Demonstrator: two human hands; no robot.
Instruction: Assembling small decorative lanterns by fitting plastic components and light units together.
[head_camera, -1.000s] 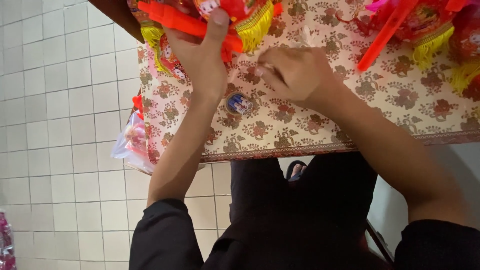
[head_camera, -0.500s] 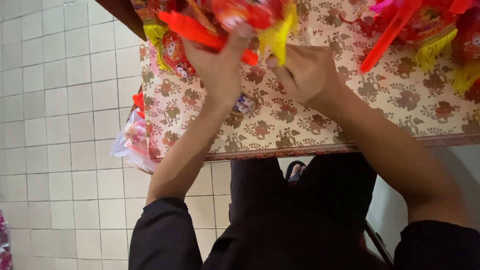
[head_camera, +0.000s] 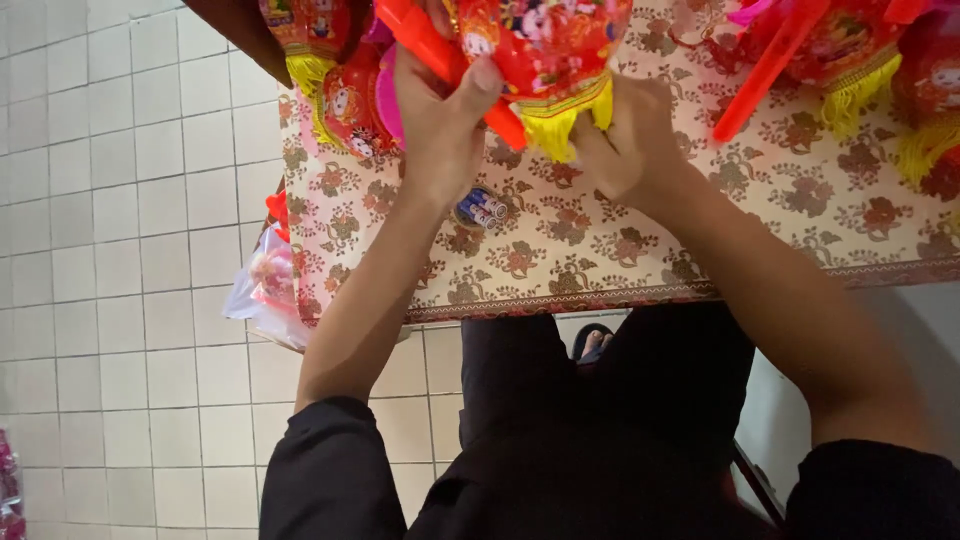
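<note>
Lantern (head_camera: 545, 45), red with printed cartoon figures and a yellow fringe along its lower edge, is held up over the far part of the table (head_camera: 600, 260), near the top edge of the view; it is gripped together with an orange-red plastic stick (head_camera: 440, 55) by the left hand (head_camera: 440, 130), whose thumb is pressed against the lantern's side and whose fingers are wrapped round the stick; the right hand (head_camera: 625, 140) is curled just beside the fringe, fingertips at the lantern's lower edge (whether anything is pinched there cannot be told). A floral cloth in cream and maroon is spread over the table; a small bundle of batteries (head_camera: 482, 208) lies on it between the two wrists, apart from both. More red lanterns (head_camera: 850, 55) with yellow fringes and another orange stick (head_camera: 765, 65) are seen at the far right; a clear plastic bag (head_camera: 262, 295) hangs at the table's left edge, above a white tiled floor (head_camera: 120, 250).
</note>
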